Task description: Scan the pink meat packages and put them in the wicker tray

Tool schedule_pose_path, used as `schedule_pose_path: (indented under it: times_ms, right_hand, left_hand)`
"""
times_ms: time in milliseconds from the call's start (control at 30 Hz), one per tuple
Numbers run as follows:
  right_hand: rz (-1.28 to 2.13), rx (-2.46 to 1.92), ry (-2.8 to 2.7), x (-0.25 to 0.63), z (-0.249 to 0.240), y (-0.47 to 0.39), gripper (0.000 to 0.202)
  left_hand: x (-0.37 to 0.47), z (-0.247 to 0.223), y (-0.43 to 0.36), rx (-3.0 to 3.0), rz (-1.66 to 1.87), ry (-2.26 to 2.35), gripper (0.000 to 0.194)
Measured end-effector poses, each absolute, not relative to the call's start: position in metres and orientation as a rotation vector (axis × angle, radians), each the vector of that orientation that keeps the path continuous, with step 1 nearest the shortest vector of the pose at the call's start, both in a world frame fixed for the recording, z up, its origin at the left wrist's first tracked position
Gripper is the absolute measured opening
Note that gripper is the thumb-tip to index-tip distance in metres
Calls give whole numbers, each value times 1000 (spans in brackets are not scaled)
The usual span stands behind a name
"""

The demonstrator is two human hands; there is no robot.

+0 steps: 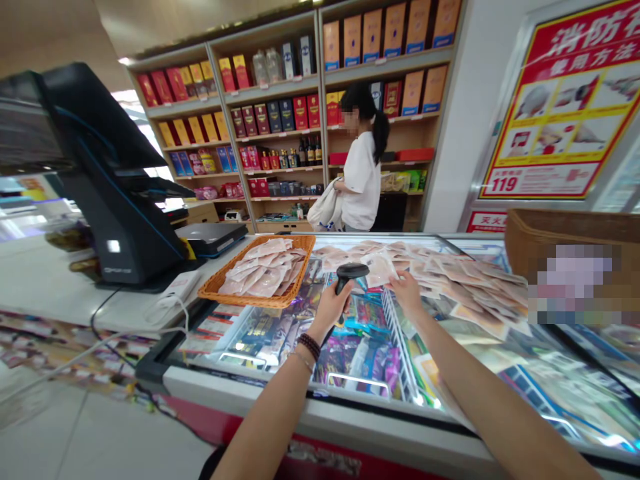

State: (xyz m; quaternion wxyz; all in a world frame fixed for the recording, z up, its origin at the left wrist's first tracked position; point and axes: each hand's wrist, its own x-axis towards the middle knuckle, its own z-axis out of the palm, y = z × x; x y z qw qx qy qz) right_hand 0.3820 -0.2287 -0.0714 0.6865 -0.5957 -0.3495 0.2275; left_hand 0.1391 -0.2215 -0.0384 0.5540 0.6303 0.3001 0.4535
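Note:
My left hand (pixel 331 308) is wrapped round the grip of a black handheld barcode scanner (pixel 353 271), its head turned toward the right. Between the fingers of my right hand (pixel 406 293) is the edge of a pale, flat plastic packet (pixel 379 268), held just beyond the scanner head. Many similar packets (pixel 465 283) lie spread over the glass top of the freezer to the right. More packets (pixel 267 267) are heaped in an orange-brown wicker basket (pixel 210 291) to the left. What is printed on the packets is too small to read.
Below the glass, the chest freezer (pixel 240 393) holds colourful wrapped goods. A black checkout terminal (pixel 125 227), a flat scale (pixel 213 235) and trailing cables stand at left. A brown box (pixel 520 247) sits at right. Behind, a person in white (pixel 363 180) stands before shelves of boxes.

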Motion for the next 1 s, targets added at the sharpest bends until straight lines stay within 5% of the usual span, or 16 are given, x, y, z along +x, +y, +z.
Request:
schedule_pose_path:
  times_ms: [1000]
  right_hand:
    - [488,-1353,-760,383,-72,-226,41]
  left_hand:
    - [136,-41,-221,1412,1123,737,69]
